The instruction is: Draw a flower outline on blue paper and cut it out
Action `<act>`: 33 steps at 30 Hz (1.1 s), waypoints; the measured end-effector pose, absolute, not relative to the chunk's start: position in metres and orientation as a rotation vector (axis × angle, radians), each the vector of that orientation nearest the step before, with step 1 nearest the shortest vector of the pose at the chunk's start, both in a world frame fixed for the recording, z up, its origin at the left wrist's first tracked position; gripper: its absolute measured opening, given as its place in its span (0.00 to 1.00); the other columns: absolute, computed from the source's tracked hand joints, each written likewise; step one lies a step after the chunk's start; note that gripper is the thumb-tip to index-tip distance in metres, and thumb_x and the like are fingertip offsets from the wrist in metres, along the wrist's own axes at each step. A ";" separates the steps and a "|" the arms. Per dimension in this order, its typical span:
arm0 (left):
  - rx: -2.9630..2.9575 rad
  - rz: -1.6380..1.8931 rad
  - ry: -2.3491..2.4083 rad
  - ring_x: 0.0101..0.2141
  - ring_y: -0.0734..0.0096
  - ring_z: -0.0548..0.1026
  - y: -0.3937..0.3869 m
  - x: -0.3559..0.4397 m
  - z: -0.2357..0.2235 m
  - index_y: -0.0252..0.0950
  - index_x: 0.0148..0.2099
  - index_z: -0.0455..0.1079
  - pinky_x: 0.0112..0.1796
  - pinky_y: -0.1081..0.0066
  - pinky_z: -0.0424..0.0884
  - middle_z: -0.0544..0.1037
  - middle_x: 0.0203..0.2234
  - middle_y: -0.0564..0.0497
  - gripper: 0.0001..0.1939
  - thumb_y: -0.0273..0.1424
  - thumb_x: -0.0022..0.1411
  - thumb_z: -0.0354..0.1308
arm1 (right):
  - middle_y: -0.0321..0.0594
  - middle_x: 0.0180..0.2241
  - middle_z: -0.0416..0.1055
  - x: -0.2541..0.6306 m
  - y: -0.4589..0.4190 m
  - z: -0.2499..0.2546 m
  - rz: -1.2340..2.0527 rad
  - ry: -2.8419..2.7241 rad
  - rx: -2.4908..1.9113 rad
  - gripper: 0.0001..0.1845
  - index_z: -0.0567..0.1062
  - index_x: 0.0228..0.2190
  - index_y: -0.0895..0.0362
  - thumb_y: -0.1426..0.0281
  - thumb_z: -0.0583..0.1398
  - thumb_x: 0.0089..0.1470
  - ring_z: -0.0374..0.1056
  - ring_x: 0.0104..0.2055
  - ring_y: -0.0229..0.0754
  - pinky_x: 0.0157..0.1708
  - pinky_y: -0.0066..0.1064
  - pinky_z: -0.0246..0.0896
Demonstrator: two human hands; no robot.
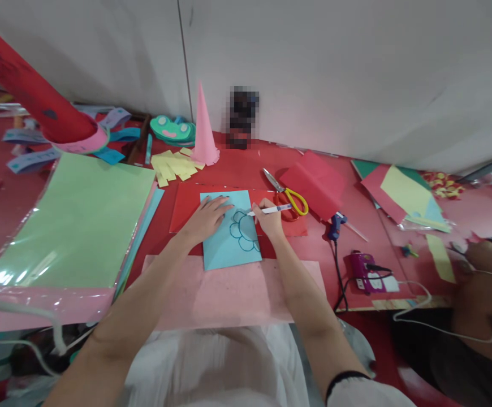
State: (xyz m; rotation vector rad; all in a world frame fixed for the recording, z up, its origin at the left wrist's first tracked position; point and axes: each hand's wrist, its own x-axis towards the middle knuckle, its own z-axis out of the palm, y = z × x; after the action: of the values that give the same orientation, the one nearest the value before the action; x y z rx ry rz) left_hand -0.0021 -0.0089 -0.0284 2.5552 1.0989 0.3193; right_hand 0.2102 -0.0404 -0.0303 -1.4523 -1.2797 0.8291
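Note:
A sheet of light blue paper (220,257) lies in front of me, with part of a scalloped flower outline (245,233) drawn on it in dark teal. My left hand (208,217) rests flat on its upper left part, fingers spread. Between the fingers of my right hand (268,219) is a white marker (275,209), its tip at the drawing's upper right edge. Red paper (185,204) lies under the blue sheet. Just right of my right hand are scissors (290,198) with yellow and red handles.
Pale green sheets (76,220) in plastic lie left. A pink paper cone (204,133) stands behind yellow paper strips (172,165). On the right are a blue glue gun (336,226), a purple power strip (361,272) with cables, coloured papers (402,192) and another person's hand (490,257).

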 end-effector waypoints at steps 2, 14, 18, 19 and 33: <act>2.554 0.324 1.103 0.64 0.64 0.56 -0.009 -0.002 -0.029 0.42 0.60 0.63 0.64 0.52 0.46 0.62 0.63 0.50 0.22 0.27 0.68 0.40 | 0.27 0.11 0.59 0.210 -0.040 -0.032 0.799 -1.291 -1.463 0.19 0.58 0.16 0.52 0.62 0.58 0.52 0.57 0.16 0.34 0.23 0.28 0.56; 2.554 0.342 1.090 0.64 0.63 0.56 -0.010 -0.002 -0.028 0.39 0.60 0.63 0.63 0.53 0.47 0.62 0.63 0.47 0.22 0.26 0.68 0.39 | 0.25 0.10 0.59 0.211 -0.039 -0.037 0.811 -1.267 -1.454 0.18 0.56 0.17 0.51 0.62 0.57 0.52 0.58 0.16 0.35 0.27 0.30 0.61; 2.553 0.337 1.094 0.64 0.64 0.56 -0.009 -0.002 -0.029 0.41 0.60 0.63 0.63 0.54 0.47 0.61 0.63 0.49 0.22 0.27 0.69 0.39 | 0.26 0.10 0.58 0.210 -0.039 -0.036 0.814 -1.282 -1.470 0.18 0.56 0.16 0.52 0.63 0.57 0.51 0.57 0.16 0.34 0.27 0.29 0.60; 2.552 0.338 1.092 0.64 0.64 0.56 -0.009 -0.002 -0.029 0.41 0.60 0.63 0.63 0.54 0.47 0.61 0.63 0.49 0.22 0.27 0.69 0.39 | 0.26 0.10 0.59 0.209 -0.039 -0.035 0.803 -1.283 -1.474 0.18 0.56 0.16 0.52 0.63 0.57 0.51 0.57 0.16 0.34 0.26 0.29 0.60; 2.548 0.346 1.083 0.63 0.64 0.57 -0.008 -0.003 -0.031 0.40 0.60 0.63 0.63 0.53 0.47 0.62 0.63 0.49 0.22 0.27 0.68 0.40 | 0.28 0.12 0.60 0.204 -0.042 -0.028 0.731 -1.254 -1.495 0.20 0.57 0.17 0.52 0.58 0.58 0.52 0.58 0.18 0.35 0.24 0.30 0.56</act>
State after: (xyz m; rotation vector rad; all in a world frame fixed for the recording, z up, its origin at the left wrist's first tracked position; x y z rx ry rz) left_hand -0.0027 -0.0078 -0.0311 2.5478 1.0828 0.3457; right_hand 0.2043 -0.0423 -0.0279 -1.4953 -1.2536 0.7314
